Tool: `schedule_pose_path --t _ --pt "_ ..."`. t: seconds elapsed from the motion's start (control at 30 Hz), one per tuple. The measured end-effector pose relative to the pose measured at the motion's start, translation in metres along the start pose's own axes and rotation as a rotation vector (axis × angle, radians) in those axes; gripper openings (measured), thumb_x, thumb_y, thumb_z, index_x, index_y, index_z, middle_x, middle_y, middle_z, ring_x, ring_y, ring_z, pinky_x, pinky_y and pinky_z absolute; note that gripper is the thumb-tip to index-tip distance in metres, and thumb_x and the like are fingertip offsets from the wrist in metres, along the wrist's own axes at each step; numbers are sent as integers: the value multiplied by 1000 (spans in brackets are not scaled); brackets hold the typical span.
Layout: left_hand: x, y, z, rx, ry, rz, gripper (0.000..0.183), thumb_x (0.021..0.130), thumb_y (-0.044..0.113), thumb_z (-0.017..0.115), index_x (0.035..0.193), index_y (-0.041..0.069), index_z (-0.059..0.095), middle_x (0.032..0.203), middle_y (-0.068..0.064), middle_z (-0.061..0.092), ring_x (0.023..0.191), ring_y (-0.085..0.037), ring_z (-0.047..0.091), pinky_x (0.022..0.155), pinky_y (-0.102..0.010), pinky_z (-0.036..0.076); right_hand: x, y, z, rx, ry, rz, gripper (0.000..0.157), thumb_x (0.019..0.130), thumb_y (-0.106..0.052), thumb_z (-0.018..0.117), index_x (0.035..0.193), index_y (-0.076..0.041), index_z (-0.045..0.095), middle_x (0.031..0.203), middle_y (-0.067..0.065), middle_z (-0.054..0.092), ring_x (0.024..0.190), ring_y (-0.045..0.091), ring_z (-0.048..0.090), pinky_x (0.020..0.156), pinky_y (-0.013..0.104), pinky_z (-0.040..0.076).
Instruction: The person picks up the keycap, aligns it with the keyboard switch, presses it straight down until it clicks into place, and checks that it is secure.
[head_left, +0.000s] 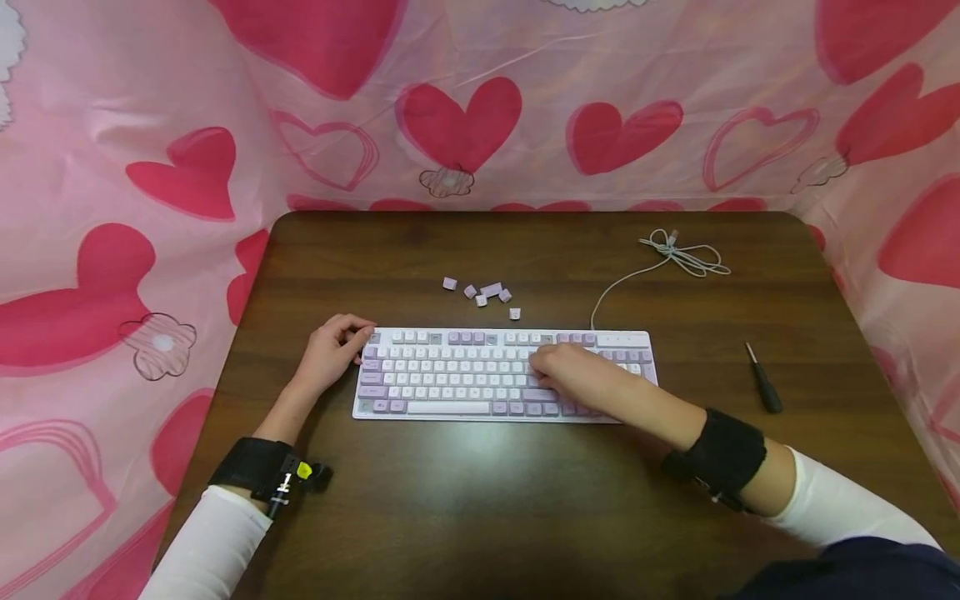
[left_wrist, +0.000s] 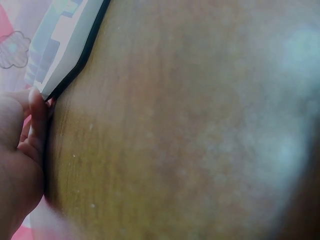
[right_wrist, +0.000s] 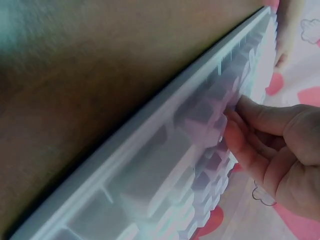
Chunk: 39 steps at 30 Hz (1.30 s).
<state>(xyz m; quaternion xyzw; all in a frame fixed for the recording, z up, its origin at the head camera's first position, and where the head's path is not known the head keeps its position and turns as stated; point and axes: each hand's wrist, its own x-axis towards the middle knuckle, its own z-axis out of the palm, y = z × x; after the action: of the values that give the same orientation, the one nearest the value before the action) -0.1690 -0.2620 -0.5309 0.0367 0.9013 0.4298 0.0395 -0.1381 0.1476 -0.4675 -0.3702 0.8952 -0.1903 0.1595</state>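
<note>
A white and lilac keyboard [head_left: 442, 407] lies on the wooden table, with grey gaps showing bare spots in its top row of keys. At its upper left corner, my left hand [head_left: 330, 350] grips the edge, thumb [left_wrist: 37, 107] against the corner in the left wrist view. Over the right part of the keys, my right hand [head_left: 577, 372] has its fingers bent down, wrist toward the lower right. In the right wrist view its thumb [right_wrist: 265, 117] and fingertips pinch at a lilac keycap [right_wrist: 215, 120], partly hidden by the fingers.
Several loose keycaps [head_left: 491, 290] lie behind the keyboard. A white cable [head_left: 630, 274] runs from its back edge to a tied bundle [head_left: 693, 258]. A black-handled screwdriver [head_left: 767, 390] lies at the right. Pink heart-patterned cloth [head_left: 540, 183] hangs around the table [head_left: 465, 517].
</note>
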Motion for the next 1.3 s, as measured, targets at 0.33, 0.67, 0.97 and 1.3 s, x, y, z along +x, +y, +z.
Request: schedule_pose_path --t 0.33,0.67,0.97,1.3 --pt "-4 0 -1 -5 12 5 25 105 23 66 120 4 72 103 -12 56 70 -19 59 62 -22 46 0 -2 -5 -24 4 -16 20 96 -5 74 81 -10 62 76 -3 53 68 11 49 67 28 46" --pt "-6 0 0 -2 14 -6 24 105 21 66 120 3 72 103 -13 57 67 -17 60 62 -22 47 -2 6 -17 -32 32 -36 16 95 -9 76 84 -13 65 78 -5 56 72 10 51 70 30 48" --pt "-7 6 -6 16 17 -13 23 104 20 66 119 3 72 103 -13 57 68 -20 59 62 -23 47 22 21 -48 -85 106 -39 5 97 -10 74 95 -8 71 90 3 67 78 15 59 74 35 56" --pt "-7 13 -4 16 6 -6 22 105 19 65 119 4 72 104 -12 58 71 -20 59 62 -23 46 79 28 -52 -228 160 -166 4 96 -5 74 97 -3 70 91 10 66 82 24 68 74 40 58"
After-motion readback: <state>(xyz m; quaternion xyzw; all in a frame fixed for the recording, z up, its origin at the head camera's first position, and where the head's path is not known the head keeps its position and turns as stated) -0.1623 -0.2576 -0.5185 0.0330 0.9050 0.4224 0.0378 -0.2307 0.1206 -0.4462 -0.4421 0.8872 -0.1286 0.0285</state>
